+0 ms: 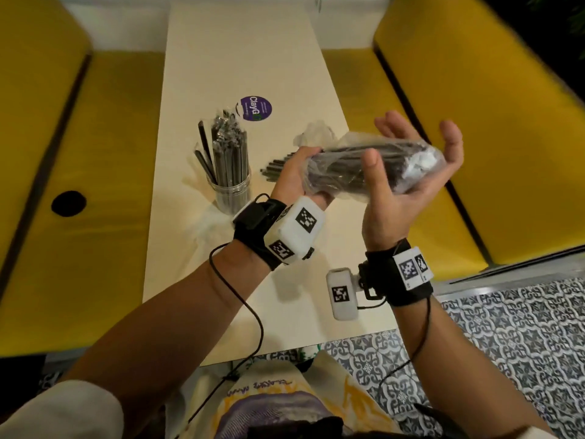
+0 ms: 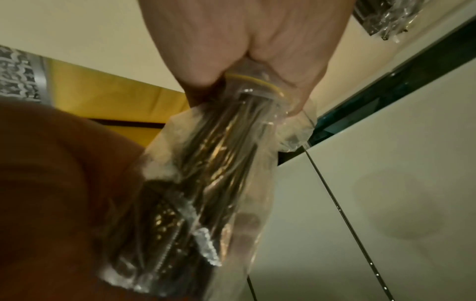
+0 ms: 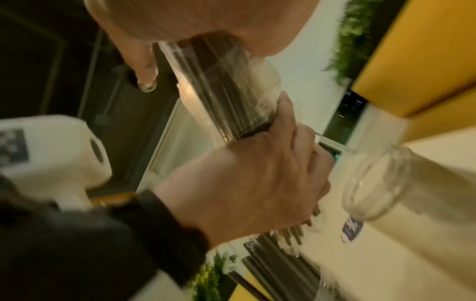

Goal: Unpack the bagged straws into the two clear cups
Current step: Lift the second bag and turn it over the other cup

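Note:
A clear plastic bag of black straws (image 1: 335,172) is held level above the table. My left hand (image 1: 297,175) grips its left end, fingers wrapped round it (image 3: 257,163). Under its right end lies my right hand (image 1: 421,191), palm up with fingers spread and the thumb (image 3: 144,67) straight beside the bag (image 3: 226,85). One clear cup (image 1: 229,188), packed with upright black straws, stands left of my hands. A second clear cup (image 3: 378,183) stands beyond my left hand and looks empty.
More black straws (image 1: 275,169) lie on the cream table (image 1: 253,58) behind my left hand, with crumpled clear plastic (image 1: 316,131) near them. A purple sticker (image 1: 255,108) is stuck further back. Yellow benches (image 1: 95,153) flank the table on both sides.

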Motion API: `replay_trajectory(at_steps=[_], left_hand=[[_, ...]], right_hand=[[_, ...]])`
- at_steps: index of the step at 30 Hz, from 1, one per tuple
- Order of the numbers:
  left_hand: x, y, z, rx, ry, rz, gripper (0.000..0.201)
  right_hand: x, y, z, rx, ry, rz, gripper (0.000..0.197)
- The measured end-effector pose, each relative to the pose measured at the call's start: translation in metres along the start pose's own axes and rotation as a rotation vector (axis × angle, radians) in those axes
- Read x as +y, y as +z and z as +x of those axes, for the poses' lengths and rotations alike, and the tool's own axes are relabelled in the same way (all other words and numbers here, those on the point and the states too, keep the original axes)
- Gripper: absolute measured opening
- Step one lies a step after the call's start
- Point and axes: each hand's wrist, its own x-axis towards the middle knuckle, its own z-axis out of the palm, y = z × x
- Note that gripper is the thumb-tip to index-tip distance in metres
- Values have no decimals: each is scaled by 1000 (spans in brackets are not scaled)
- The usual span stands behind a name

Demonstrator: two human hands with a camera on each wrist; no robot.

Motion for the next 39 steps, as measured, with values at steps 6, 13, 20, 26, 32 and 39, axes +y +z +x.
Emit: replay_trajectory(at_steps=[6, 13, 20, 26, 32, 39], left_hand=[[5, -4, 17, -23, -177, -53, 35], [17, -30, 30, -92, -319, 116, 101], [-5, -77, 69, 396, 357, 1354, 71], [-17, -80, 96, 250, 372, 1524, 149], [-20, -89, 107, 176, 539, 1477, 111], [-12, -92, 112, 183, 528, 1500, 105]], right_hand=[[7, 17, 24, -39, -210, -259, 78], [14, 9, 86, 195, -219, -309, 68], [68, -21, 100, 410, 72, -364, 63], [84, -21, 83, 470, 136, -431, 65], [93, -15, 86, 296, 3, -481, 55], [87, 19, 85, -264, 213, -444, 42]])
